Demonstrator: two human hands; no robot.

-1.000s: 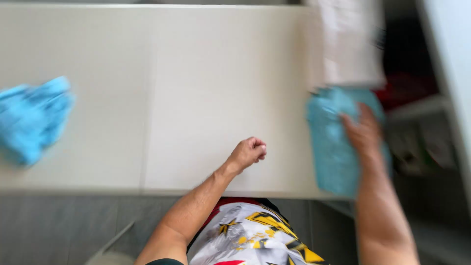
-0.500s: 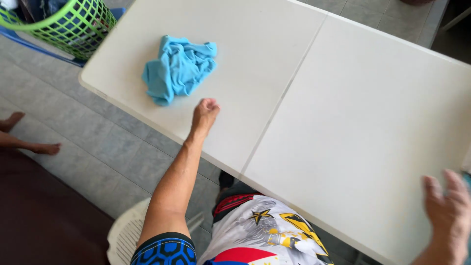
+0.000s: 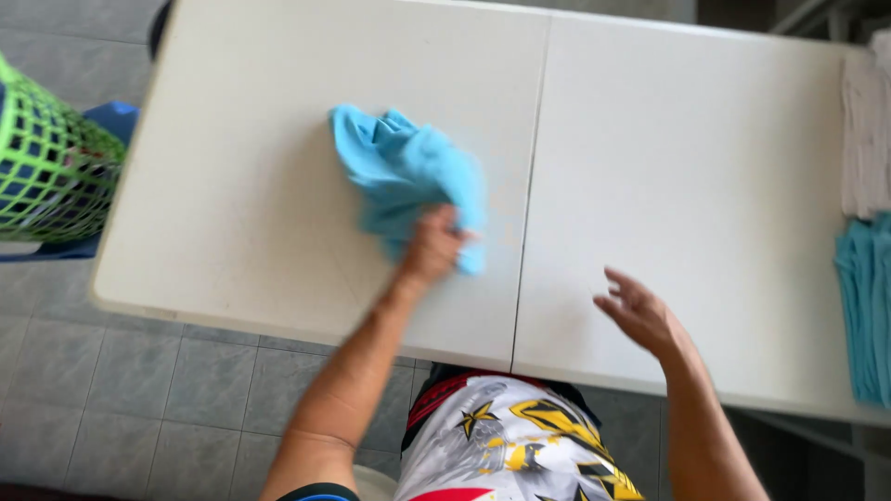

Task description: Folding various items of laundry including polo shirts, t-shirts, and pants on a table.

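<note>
Crumpled, the blue cloth (image 3: pixel 408 181) lies left of the white table's (image 3: pixel 696 139) center seam. Left hand (image 3: pixel 432 250) grips its near edge, fingers closed on the fabric. Right hand (image 3: pixel 640 315) hovers over bare tabletop, fingers spread, holding nothing. Folded cloths (image 3: pixel 868 223) stacked at right edge; green basket (image 3: pixel 46 176) far left.

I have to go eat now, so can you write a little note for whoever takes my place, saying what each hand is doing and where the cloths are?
Left hand: gripping the crumpled blue cloth on the left half of the white table.
Right hand: open, empty, over the table's near edge.
Done: folded blue stack and white stack at the far right edge.
Left: this cloth is unfolded; green basket stands at the left.
</note>
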